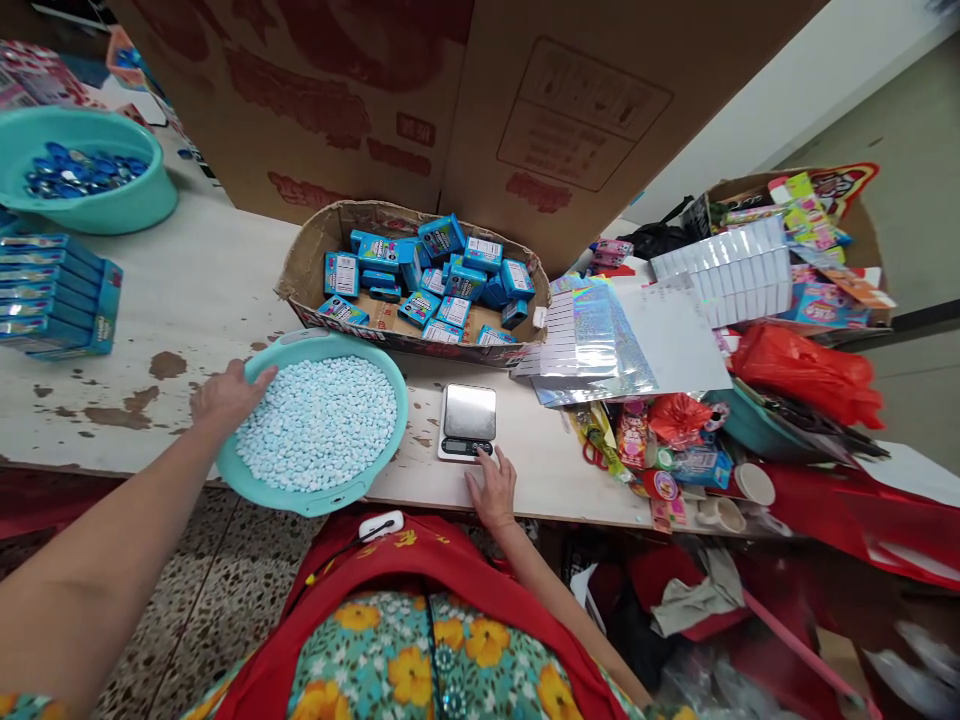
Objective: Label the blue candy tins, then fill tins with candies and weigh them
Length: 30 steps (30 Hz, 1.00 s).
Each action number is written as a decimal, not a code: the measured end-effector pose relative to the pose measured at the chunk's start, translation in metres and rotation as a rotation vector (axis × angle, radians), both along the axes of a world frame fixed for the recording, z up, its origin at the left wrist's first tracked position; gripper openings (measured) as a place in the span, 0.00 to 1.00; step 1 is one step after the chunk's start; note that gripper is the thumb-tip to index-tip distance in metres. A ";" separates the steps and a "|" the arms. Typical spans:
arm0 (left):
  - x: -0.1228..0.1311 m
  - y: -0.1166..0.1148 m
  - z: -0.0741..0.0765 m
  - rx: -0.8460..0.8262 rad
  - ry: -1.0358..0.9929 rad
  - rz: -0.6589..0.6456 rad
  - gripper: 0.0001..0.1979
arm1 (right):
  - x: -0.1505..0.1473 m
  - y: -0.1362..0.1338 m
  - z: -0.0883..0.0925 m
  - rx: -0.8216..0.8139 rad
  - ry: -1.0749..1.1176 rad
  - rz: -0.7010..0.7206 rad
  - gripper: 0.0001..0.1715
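A turquoise plastic basin point(401, 400) full of small pale-blue candies point(319, 420) rests at the table's front edge. My left hand point(229, 395) grips its left rim, with the thumb over the inside and the other fingers partly hidden behind. To the basin's right lies a small digital scale point(470, 412) with a bare metal plate. At the scale's front edge, by its buttons, is my right hand point(493, 488), its fingers apart and holding nothing. Behind both, a cut-down cardboard box point(304, 255) contains several small blue candy boxes point(442, 237).
Large cardboard cartons point(450, 110) stand behind. On the left are a turquoise tub point(142, 205) of blue wrapped pieces and stacked blue boxes point(64, 295). Shiny label sheets point(592, 330), a red plastic bag point(806, 370) and mixed packets point(697, 465) crowd the right.
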State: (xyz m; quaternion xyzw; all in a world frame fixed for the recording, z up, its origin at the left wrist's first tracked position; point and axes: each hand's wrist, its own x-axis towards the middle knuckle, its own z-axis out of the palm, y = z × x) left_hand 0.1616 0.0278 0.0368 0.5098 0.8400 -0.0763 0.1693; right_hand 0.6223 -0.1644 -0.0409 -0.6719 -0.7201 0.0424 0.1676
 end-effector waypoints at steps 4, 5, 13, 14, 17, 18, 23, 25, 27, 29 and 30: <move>0.002 0.000 0.002 -0.009 -0.010 0.006 0.47 | -0.007 0.006 0.000 -0.071 -0.064 0.004 0.15; 0.002 0.000 0.002 -0.012 -0.010 0.005 0.47 | -0.009 0.007 0.001 -0.086 -0.077 0.007 0.15; 0.005 0.001 0.004 -0.039 0.020 -0.007 0.48 | -0.008 0.012 0.008 -0.153 -0.157 0.130 0.18; 0.006 0.001 0.004 -0.036 0.024 -0.006 0.48 | -0.007 0.012 0.009 -0.142 -0.148 0.131 0.20; 0.007 0.001 0.005 -0.043 0.021 0.007 0.47 | -0.005 0.009 0.011 -0.095 -0.097 0.109 0.24; 0.007 0.001 0.005 -0.046 0.014 0.007 0.47 | -0.006 0.006 0.011 -0.076 -0.071 0.095 0.25; 0.005 0.001 0.004 -0.035 0.001 0.017 0.47 | -0.003 -0.017 0.005 0.024 0.088 -0.105 0.27; 0.004 0.001 0.002 -0.031 0.007 0.022 0.47 | 0.005 -0.021 0.000 0.042 0.127 -0.195 0.28; 0.003 0.001 0.001 -0.027 0.007 0.014 0.46 | 0.015 -0.018 -0.004 0.055 0.146 -0.247 0.30; 0.003 0.001 0.000 -0.014 0.014 0.007 0.46 | 0.024 -0.009 -0.006 0.071 0.156 -0.276 0.31; 0.003 0.001 0.001 -0.012 0.017 0.005 0.46 | 0.027 -0.003 -0.007 0.080 0.164 -0.289 0.31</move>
